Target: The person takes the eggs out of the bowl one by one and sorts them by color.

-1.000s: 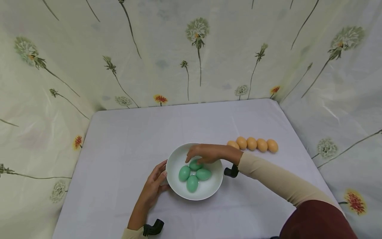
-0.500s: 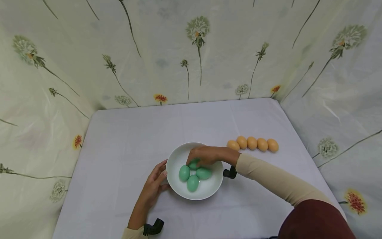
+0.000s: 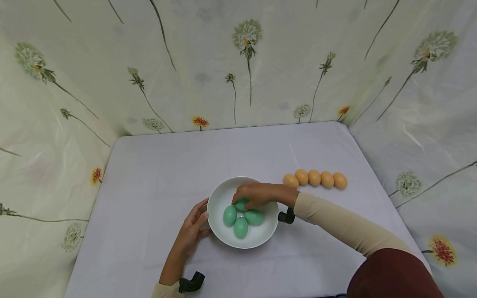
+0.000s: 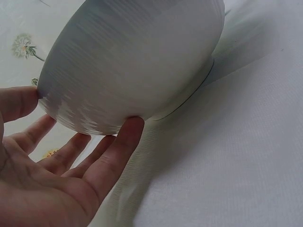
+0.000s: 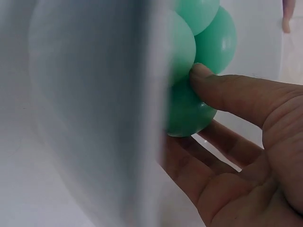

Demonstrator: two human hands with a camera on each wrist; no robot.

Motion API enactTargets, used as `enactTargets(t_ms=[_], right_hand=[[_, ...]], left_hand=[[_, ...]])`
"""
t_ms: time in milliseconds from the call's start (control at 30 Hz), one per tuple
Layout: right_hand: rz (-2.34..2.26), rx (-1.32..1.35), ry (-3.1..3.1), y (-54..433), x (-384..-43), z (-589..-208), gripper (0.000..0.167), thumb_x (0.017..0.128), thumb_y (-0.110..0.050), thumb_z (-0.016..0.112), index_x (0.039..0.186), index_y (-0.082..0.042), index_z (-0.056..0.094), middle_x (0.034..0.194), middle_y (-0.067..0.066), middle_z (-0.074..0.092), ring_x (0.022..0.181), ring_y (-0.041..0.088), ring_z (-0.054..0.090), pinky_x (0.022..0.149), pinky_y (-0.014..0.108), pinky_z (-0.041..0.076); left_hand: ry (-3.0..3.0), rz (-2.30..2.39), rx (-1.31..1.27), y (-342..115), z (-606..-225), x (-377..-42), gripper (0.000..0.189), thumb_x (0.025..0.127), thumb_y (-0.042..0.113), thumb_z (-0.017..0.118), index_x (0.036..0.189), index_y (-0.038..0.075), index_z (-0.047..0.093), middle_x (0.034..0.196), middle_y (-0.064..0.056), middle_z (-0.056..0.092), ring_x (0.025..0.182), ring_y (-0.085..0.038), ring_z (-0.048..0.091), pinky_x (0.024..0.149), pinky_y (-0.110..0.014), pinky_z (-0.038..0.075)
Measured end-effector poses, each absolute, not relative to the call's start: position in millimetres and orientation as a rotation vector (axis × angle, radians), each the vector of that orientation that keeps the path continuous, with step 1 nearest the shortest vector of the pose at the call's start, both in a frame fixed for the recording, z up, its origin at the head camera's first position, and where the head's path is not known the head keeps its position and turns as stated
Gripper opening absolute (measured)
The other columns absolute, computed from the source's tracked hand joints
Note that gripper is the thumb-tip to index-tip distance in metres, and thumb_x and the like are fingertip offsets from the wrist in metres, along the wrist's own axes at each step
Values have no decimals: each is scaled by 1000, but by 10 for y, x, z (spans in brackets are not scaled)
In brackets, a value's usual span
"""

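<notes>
A white bowl (image 3: 261, 238) stands on the cloth-covered table, with several green eggs grouped inside. My right hand (image 3: 257, 194) reaches over the far right of the bowl and holds the farthest green egg (image 3: 241, 204), thumb on one side and fingers on the other. In the right wrist view this egg (image 5: 189, 113) sits between thumb and fingers, partly behind the blurred bowl wall. Beside it lie other green eggs (image 3: 240, 227). My left hand (image 3: 190, 231) rests its spread fingertips and thumb against the bowl's left outer side; the left wrist view shows the fingertips (image 4: 132, 125) on the outer wall.
To the right of the bowl, several orange-brown eggs (image 3: 314, 178) lie in a row on the white tablecloth (image 3: 167, 165). A flower-printed sheet (image 3: 216, 74) hangs behind the table and along both sides.
My right hand's fingers have come down and closed around the farthest green egg. The left hand and the bowl have stayed in place.
</notes>
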State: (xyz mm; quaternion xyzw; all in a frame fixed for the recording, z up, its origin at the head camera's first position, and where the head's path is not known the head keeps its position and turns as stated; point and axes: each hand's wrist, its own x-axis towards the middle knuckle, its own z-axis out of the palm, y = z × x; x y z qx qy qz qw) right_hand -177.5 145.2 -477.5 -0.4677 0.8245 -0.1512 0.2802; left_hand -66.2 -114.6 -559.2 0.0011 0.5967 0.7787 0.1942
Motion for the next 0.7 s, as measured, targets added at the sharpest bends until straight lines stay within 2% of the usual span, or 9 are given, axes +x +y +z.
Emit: enactTargets(t_ms=[333,467,700], right_hand=[[-463,-1231,2243,1567,-1800,-4615,41,89,-8,74,129,-6,66,125,6,67,117,20,60,100,34,50],[-489,-1222,2267,1655,-1779,-4528,40,91,-9,72,131,-6,65,124,7,66,115,20,61,97,35,51],[-553,-1136,2329,1846,-1730,-4421,41,92,-12,72,132,-9,65,125,4,65,114,18,60,95,34,52]], left_hand=[[1674,2176,18,-1149,-5601,-663,51,104,28,54,152,20,38,156,-12,40,127,-27,57,89,-45,57],[1681,2176,16,-1149,-5598,-660,51,104,29,54,152,20,39,156,-13,40,126,-26,57,89,-45,58],[1688,2171,-3,-1137,-5606,-659,49,104,29,54,151,24,40,156,-10,40,129,-31,56,91,-48,57]])
